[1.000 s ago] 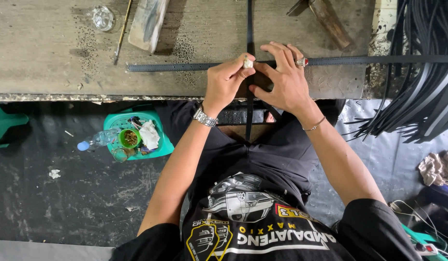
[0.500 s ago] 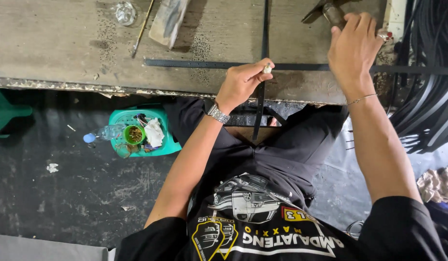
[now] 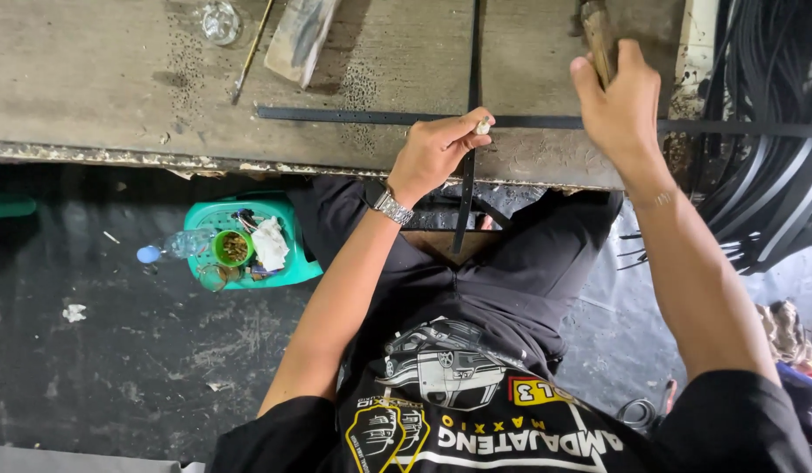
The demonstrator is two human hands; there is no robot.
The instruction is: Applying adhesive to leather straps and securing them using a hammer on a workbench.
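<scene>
Two hands work at the table (image 3: 90, 79): the left hand (image 3: 436, 151) pinches a small pale punch (image 3: 483, 126) upright where two black straps (image 3: 336, 115) cross; the right hand (image 3: 620, 101) is closed around a hammer (image 3: 596, 39) handle. Below, a green basket (image 3: 292, 267) holds a cup, cloth and bits.

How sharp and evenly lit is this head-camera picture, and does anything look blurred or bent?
Head view: soft, even light on the worn wooden workbench, dimmer over the dark floor below. The left hand pinching a small pale piece on the crossed black straps is crisp; the right hand gripping a wooden tool handle looks slightly soft. The bench edge bows a little, as with a wide lens.
</scene>
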